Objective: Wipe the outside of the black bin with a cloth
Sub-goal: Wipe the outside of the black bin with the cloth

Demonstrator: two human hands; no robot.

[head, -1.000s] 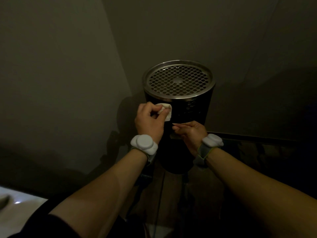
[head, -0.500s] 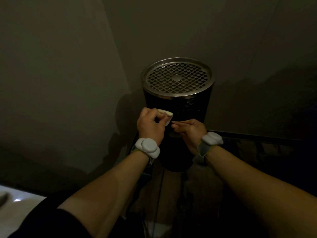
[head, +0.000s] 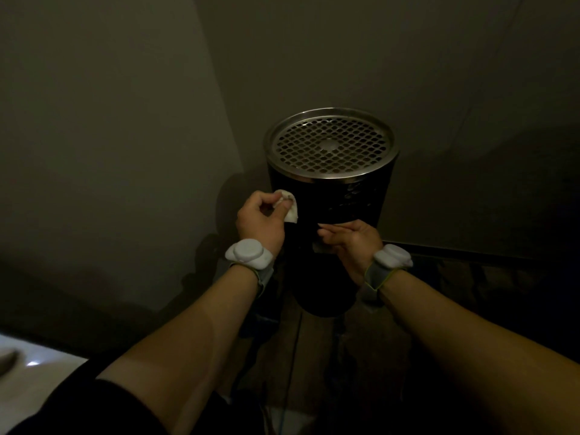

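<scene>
Pinching a small white cloth (head: 69, 209) between thumb and curled fingers, the left hand (head: 262, 219) is pressing it against the upper left side of the black bin (head: 329, 215), just under the metal rim. The right hand (head: 351, 241) is lying loosely open beside it, fingers flat on the bin's front and holding nothing, seemingly bracing it. The perforated steel lid (head: 331, 145) is sitting above both hands. Judging from this, the wiping is under way near the top; the lower wall below the hands and the far side are probably waiting their turn, though the dim light is hiding which parts are already clean.
</scene>
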